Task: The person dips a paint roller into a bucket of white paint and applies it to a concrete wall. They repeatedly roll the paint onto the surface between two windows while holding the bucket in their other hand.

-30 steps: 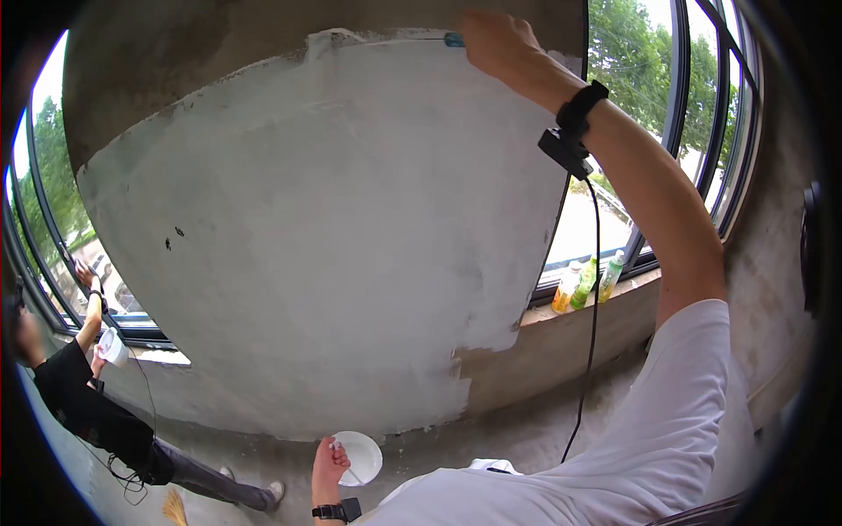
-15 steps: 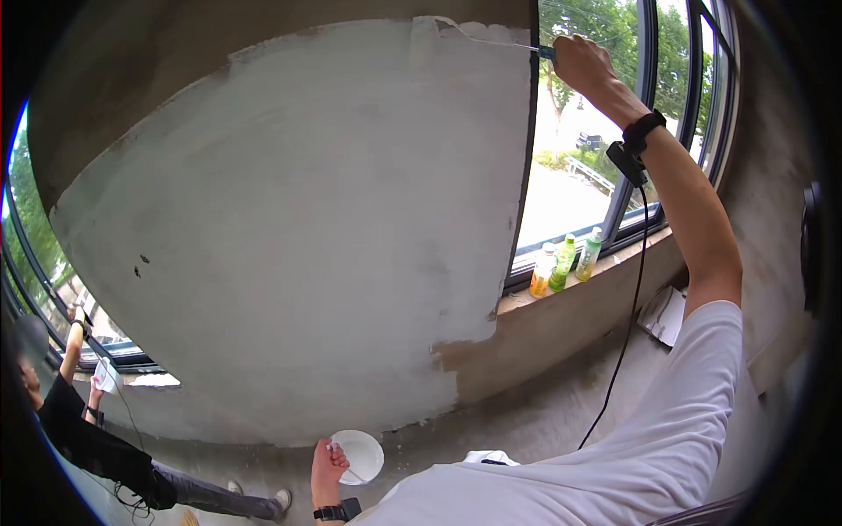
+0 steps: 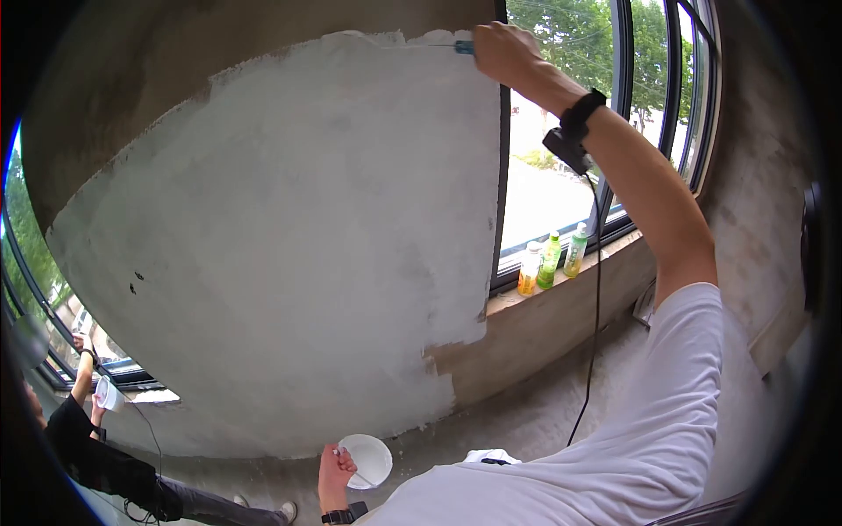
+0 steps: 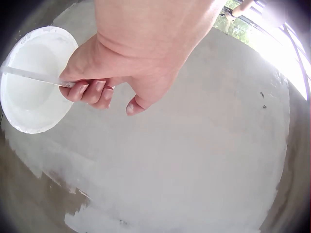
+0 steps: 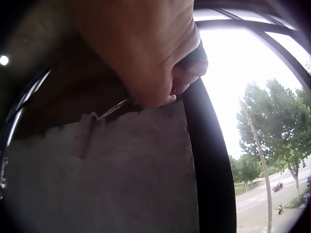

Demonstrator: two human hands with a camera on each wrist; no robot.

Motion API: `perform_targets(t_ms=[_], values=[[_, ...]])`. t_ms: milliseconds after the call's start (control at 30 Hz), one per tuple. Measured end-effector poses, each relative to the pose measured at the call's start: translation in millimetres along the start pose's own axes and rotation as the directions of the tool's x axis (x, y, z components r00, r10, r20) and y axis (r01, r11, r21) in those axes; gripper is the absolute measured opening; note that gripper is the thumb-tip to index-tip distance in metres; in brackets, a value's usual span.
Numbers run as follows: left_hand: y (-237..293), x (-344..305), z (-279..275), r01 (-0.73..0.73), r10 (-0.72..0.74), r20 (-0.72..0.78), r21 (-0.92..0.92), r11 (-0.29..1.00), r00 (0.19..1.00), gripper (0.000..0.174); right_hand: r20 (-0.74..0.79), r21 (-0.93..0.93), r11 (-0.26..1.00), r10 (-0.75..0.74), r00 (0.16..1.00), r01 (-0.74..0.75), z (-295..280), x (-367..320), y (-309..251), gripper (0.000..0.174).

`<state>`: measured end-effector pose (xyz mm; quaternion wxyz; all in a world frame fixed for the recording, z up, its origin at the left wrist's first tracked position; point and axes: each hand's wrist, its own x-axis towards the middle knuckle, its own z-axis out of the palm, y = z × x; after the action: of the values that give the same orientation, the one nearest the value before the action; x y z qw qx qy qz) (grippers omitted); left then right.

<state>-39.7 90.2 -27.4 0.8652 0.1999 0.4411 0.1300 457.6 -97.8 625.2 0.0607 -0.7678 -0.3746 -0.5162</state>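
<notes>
My right hand (image 3: 509,57) is raised at the top of the wall, gripping the teal handle (image 3: 465,47) of a paint roller. In the right wrist view the roller's thin metal rod (image 5: 114,109) runs to its pale head (image 5: 86,140), which lies at the upper edge of the white paint, beside the window frame. Down low, my left hand (image 4: 141,53) curls its fingers round the white handle strip of a white bucket (image 4: 36,111). The bucket's open mouth shows a white inside. White specks mark the fingertips.
White paint covers most of the wall (image 3: 289,237); bare brown-grey shows above it and at lower right. Several drink bottles (image 3: 550,260) stand on the right windowsill. A black cable (image 3: 595,333) hangs from my right wrist. Another person (image 3: 83,447) works at the left window, holding a white container (image 3: 109,394).
The roller went right along the painted edge, my right hand passing in front of the window, then came back left. The head view has turned right. My left hand keeps holding the bucket.
</notes>
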Motion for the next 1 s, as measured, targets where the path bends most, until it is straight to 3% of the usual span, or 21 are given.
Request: perform_targets(t_ms=[167,267,500,700,867,1000], values=[[-2.6,6.1,-6.6,0.032,-0.032,-0.015,0.001,0.999,0.999,0.028,-0.054,0.021,0.996,-0.087,0.995,0.088,3.3,14.6,-20.2,0.014],[-2.7,-1.5,-1.9,0.003,-0.002,-0.036,0.023,1.0,0.999,0.028,-0.009,-0.022,0.999,-0.039,0.999,0.039,0.6,11.9,0.4,0.016],[-4.8,7.2,10.5,0.004,-0.003,-0.029,0.054,0.999,1.0,0.027,-0.009,-0.157,0.987,-0.04,0.999,0.038,36.3,-14.1,137.2,0.014],[-25.3,20.0,27.4,-0.036,0.036,-0.011,0.04,0.999,0.999,0.028,0.194,-0.264,0.96,0.151,0.969,-0.096,28.7,-40.9,210.6,0.007],[-47.3,26.4,52.8,-0.055,0.055,0.009,0.004,0.998,0.998,0.027,0.116,-0.256,0.966,0.058,0.992,-0.027,24.9,-30.7,196.1,0.008],[-64.4,37.6,67.3,-0.03,0.03,0.041,-0.006,1.0,0.999,0.027,0.118,-0.108,0.994,0.023,0.993,-0.01,37.0,-7.3,159.6,0.01]])
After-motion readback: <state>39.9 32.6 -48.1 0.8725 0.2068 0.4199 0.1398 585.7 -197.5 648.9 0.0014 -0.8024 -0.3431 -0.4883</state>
